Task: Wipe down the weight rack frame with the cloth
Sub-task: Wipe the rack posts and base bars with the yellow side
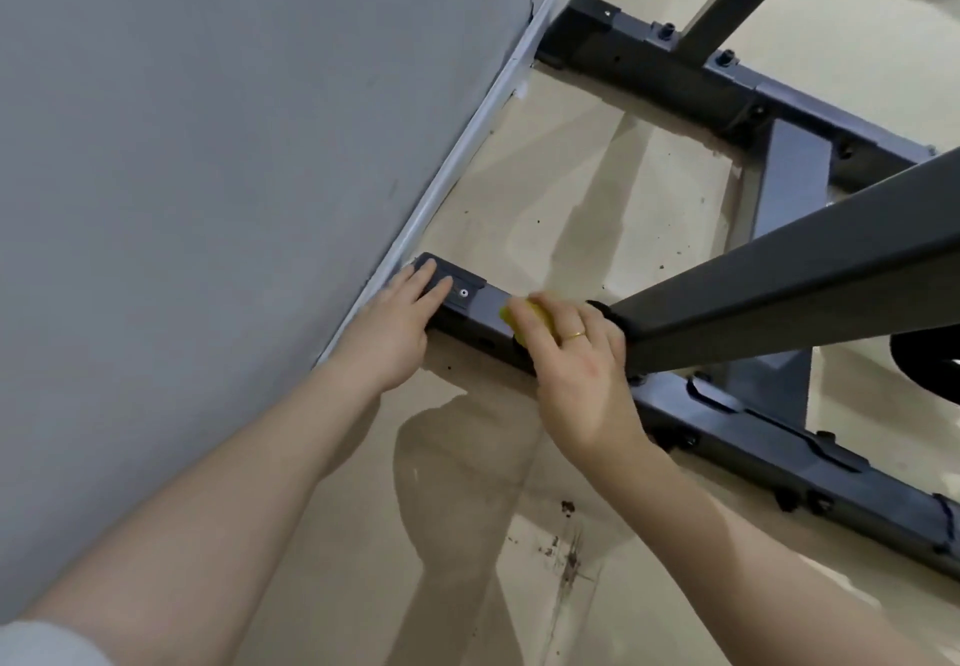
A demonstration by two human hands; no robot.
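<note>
The dark weight rack frame (769,437) lies low on the floor, with one base bar running from the wall corner toward the lower right. My left hand (395,325) rests flat with straight fingers on the bar's end cap beside the wall. My right hand (576,359) holds a small yellow cloth (530,314) and presses it onto the top of the same bar, just before a slanted dark post (779,296). Most of the cloth is hidden under my fingers.
A grey wall (208,146) with a pale baseboard (467,156) stands at the left. The beige floor (571,187) carries dark specks and scuff marks. A second base bar (675,78) and a cross brace (789,177) lie farther back.
</note>
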